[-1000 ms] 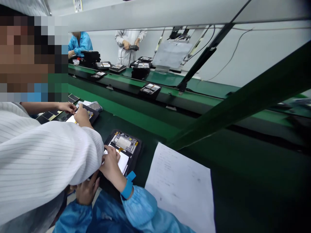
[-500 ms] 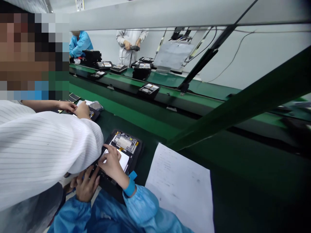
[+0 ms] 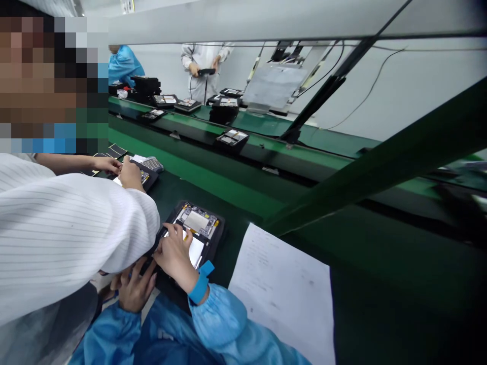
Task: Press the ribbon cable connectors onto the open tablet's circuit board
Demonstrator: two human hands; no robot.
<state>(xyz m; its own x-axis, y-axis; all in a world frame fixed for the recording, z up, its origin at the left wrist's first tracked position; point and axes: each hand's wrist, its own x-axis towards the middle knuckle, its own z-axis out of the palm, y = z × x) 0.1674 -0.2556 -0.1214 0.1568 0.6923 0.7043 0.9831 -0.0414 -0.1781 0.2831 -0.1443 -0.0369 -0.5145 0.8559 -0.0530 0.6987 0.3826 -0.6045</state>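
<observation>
In front of me an opened tablet (image 3: 197, 221) lies tilted in a black holder (image 3: 217, 238), its circuit board and white inner panels showing. Over its near left part, my right hand (image 3: 177, 256) is bent down with thumb and forefinger drawn together; whatever is between them is hidden. A blue band (image 3: 199, 289) circles that wrist. At the tablet's lower left edge, my left hand (image 3: 135, 291) has its fingers stretched out and apart, the tips reaching the edge. A co-worker's white striped sleeve (image 3: 72, 218) covers part of the tablet's left side.
A printed paper sheet (image 3: 283, 289) lies right of the tablet. Left, a co-worker's hands (image 3: 127, 172) work on another device. A slanted green beam (image 3: 361, 162) crosses the right. Beyond run a conveyor line with an opened device (image 3: 232, 138), stacked black holders (image 3: 223, 112) and other people.
My right hand has shifted very slightly over the tablet, its fingertips still at the left part. The far person's handheld device has tilted and moved left. The view has shifted a little.
</observation>
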